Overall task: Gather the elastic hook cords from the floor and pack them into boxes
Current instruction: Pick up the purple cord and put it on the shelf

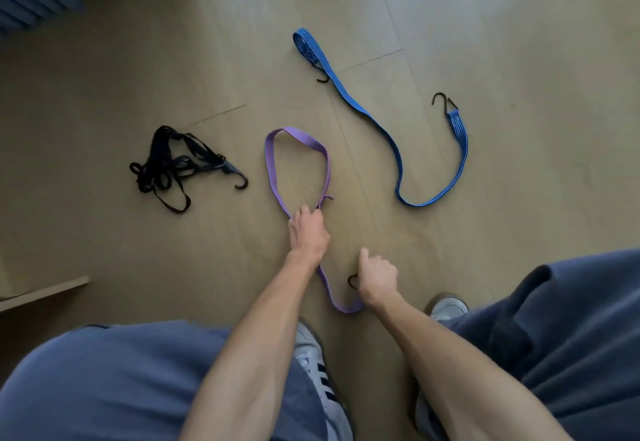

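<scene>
My left hand [308, 233] grips the flat purple elastic cord [298, 139] where its loop crosses; my right hand [377, 278] holds its near hooked end. The loop runs away across the floor.

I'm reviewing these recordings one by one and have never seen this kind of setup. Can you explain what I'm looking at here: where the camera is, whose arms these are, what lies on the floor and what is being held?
There is no machine here. The single picture comes from a wide-angle camera worn on a person's head, looking down, so the two bare arms are the wearer's own; their knees and shoes show at the bottom.

Three elastic hook cords lie on the wooden floor: a tangled black cord on the left, a purple cord in the middle and a long blue cord on the right, its hooks lying free.

The left hand grips the purple cord where its loop closes. The right hand is curled around that cord's near end, a black hook showing beside it. No box is clearly in view.
</scene>
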### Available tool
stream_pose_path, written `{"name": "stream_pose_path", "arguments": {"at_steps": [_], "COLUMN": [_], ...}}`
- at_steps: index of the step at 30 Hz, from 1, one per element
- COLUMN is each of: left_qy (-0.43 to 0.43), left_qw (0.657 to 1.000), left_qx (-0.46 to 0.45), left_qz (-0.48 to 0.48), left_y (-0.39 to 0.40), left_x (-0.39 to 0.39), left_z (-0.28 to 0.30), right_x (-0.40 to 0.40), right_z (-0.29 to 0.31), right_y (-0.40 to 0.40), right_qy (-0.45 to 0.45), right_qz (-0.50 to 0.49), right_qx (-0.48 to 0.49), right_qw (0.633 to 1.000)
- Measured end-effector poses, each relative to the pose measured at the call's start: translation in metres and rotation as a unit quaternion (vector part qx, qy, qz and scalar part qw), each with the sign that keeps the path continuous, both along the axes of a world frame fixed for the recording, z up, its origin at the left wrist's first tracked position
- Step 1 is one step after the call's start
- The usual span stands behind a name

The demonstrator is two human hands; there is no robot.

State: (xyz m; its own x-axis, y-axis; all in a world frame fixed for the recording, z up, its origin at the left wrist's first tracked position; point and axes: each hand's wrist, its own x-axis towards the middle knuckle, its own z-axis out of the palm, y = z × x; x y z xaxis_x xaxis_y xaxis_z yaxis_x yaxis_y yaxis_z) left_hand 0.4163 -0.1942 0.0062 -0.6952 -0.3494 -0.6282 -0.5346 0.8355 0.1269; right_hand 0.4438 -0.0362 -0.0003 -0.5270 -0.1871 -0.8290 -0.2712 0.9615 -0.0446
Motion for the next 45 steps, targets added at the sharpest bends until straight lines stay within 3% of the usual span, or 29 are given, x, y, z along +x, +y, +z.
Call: {"name": "stream_pose_path", "arguments": {"at_steps": [4, 7, 10, 12, 14, 17, 19, 20, 21, 23, 25, 27, 30, 33, 34, 36, 38, 41, 43, 45], "left_qy": [0.032, 0.078, 0.117, 0.135, 0.167, 0.253, 0.311, 0.327, 0.334, 0.328, 0.326, 0.333, 0.365, 0.449, 0.471, 0.434, 0.333, 0.217, 0.206, 0.225], "left_qw": [0.999, 0.993, 0.968, 0.937, 0.896, 0.764, 0.674, 0.647, 0.642, 0.685, 0.733, 0.763, 0.812, 0.788, 0.769, 0.739, 0.791, 0.889, 0.896, 0.869], "left_qx": [0.018, 0.047, 0.127, 0.192, 0.253, 0.398, 0.465, 0.482, 0.486, 0.466, 0.457, 0.451, 0.379, 0.3, 0.303, 0.417, 0.458, 0.375, 0.368, 0.402], "left_qz": [0.023, 0.08, 0.184, 0.259, 0.325, 0.44, 0.483, 0.492, 0.49, 0.453, 0.384, 0.321, 0.254, 0.295, 0.308, 0.303, 0.234, 0.148, 0.14, 0.178], "left_y": [-0.004, -0.007, -0.009, -0.011, -0.015, -0.026, -0.039, -0.045, -0.05, -0.055, -0.056, -0.059, -0.065, -0.067, -0.068, -0.071, -0.064, -0.046, -0.035, -0.022], "left_x": [0.006, 0.001, -0.014, -0.03, -0.049, -0.073, -0.085, -0.09, -0.095, -0.104, -0.11, -0.114, -0.122, -0.124, -0.123, -0.119, -0.115, -0.107, -0.103, -0.104], "left_z": [-0.001, 0.003, 0.013, 0.023, 0.038, 0.071, 0.092, 0.101, 0.11, 0.128, 0.144, 0.158, 0.178, 0.194, 0.197, 0.195, 0.187, 0.175, 0.171, 0.183], "right_x": [0.002, -0.011, -0.046, -0.081, -0.113, -0.148, -0.164, -0.171, -0.177, -0.184, -0.19, -0.196, -0.206, -0.218, -0.223, -0.232, -0.239, -0.25, -0.254, -0.25], "right_z": [-0.007, -0.008, 0.003, 0.017, 0.037, 0.073, 0.092, 0.101, 0.109, 0.123, 0.14, 0.157, 0.185, 0.216, 0.225, 0.243, 0.26, 0.281, 0.294, 0.304], "right_y": [0.006, 0.001, -0.016, -0.032, -0.05, -0.071, -0.078, -0.08, -0.082, -0.087, -0.095, -0.102, -0.11, -0.119, -0.121, -0.123, -0.126, -0.135, -0.139, -0.141], "right_qy": [0.016, -0.032, -0.064, -0.026, 0.005, -0.024, -0.04, -0.044, -0.05, -0.071, -0.093, -0.062, 0.077, 0.14, 0.141, 0.094, 0.038, -0.014, -0.042, -0.044], "right_qz": [-0.072, -0.139, -0.204, -0.281, -0.347, -0.338, -0.358, -0.384, -0.408, -0.436, -0.435, -0.406, -0.352, -0.35, -0.373, -0.439, -0.481, -0.536, -0.575, -0.602], "right_qx": [-0.015, -0.009, -0.033, -0.119, -0.268, -0.467, -0.526, -0.546, -0.57, -0.61, -0.635, -0.634, -0.585, -0.57, -0.579, -0.62, -0.659, -0.698, -0.705, -0.693], "right_qw": [0.997, 0.99, 0.976, 0.952, 0.899, 0.817, 0.77, 0.743, 0.712, 0.658, 0.632, 0.655, 0.726, 0.73, 0.711, 0.643, 0.577, 0.475, 0.414, 0.394]}}
